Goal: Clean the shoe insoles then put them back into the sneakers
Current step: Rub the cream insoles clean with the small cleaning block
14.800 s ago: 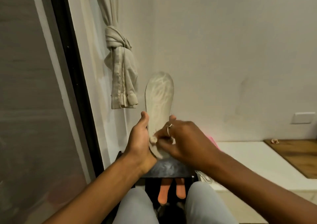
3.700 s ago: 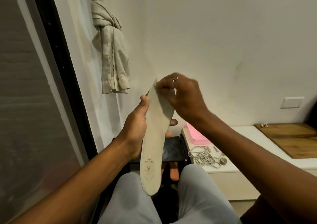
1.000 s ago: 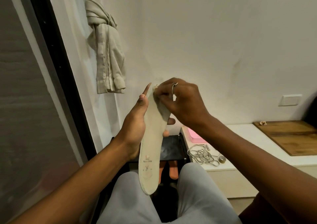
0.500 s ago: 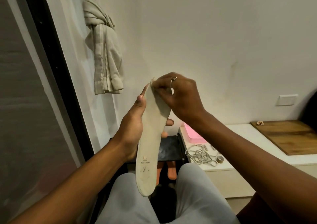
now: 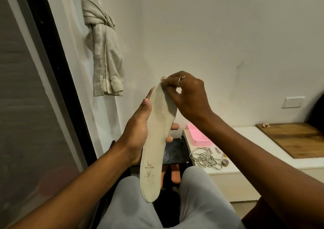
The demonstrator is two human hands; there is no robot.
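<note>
Wiping insole toe, cleaning step: left hand gripping middle, right hand pinching rag. Next I'd work down toward heel.

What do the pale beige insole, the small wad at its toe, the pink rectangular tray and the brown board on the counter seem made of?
Pale beige insole: likely foam with a matte fabric face; thin, slightly curved, printed near the heel. Small wad: possibly cloth; unclear. Pink rectangular tray: probably plastic, smooth and evenly coloured. Brown board: wood or veneer, matte, with visible grain.
</note>
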